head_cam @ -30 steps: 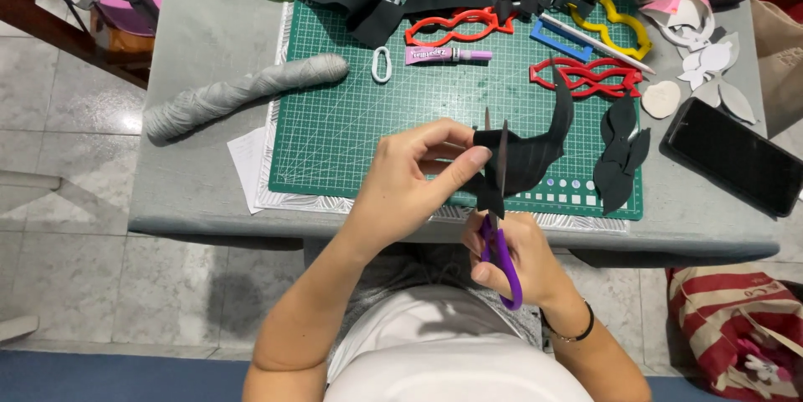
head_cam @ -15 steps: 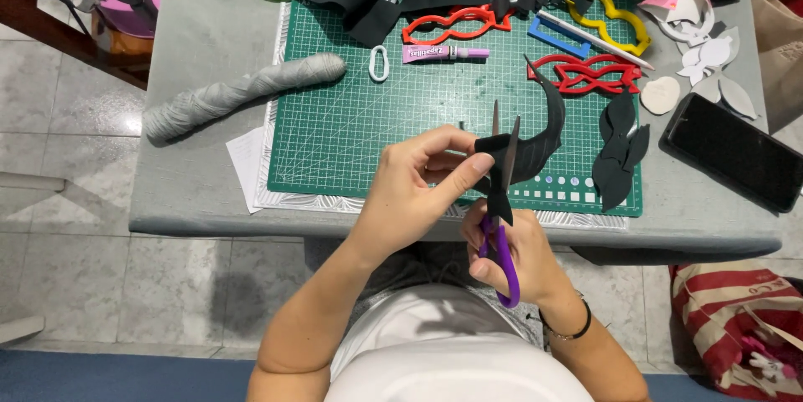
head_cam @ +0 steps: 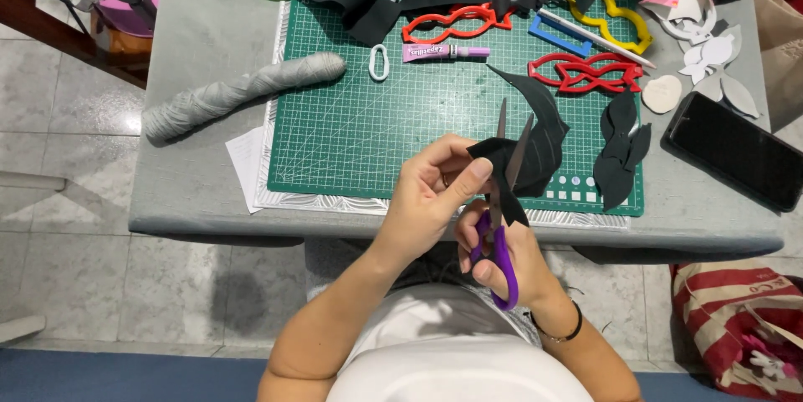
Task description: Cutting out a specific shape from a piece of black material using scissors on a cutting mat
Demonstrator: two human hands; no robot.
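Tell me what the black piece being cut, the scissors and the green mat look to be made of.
Black piece: probably thin felt or craft foam; matte, no shine, holds its cut shape.
Scissors: grey metal blades, glossy purple handles, likely plastic.
Green mat: looks like a rubbery or vinyl cutting mat; flat, dull, printed with a white grid.
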